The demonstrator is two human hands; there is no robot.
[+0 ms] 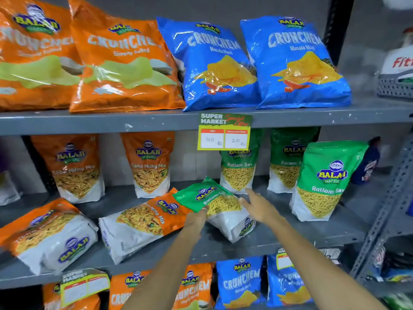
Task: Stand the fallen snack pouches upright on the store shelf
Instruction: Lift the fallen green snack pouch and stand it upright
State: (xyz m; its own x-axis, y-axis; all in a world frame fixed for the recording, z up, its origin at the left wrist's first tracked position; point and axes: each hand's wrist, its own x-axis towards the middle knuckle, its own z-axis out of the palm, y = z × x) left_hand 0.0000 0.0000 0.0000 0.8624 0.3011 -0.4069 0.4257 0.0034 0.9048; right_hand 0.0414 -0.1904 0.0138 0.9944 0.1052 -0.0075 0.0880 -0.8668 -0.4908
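**Both hands on the fallen green pouch**

My left hand pinches the near edge of the fallen green Ratlami Sev pouch; my right hand lies spread open against its far side. The pouch lies tilted on the middle shelf, overlapping a fallen orange Tikha Mitha Mix pouch. Another orange pouch lies flat further left. An upright green pouch stands to the right.
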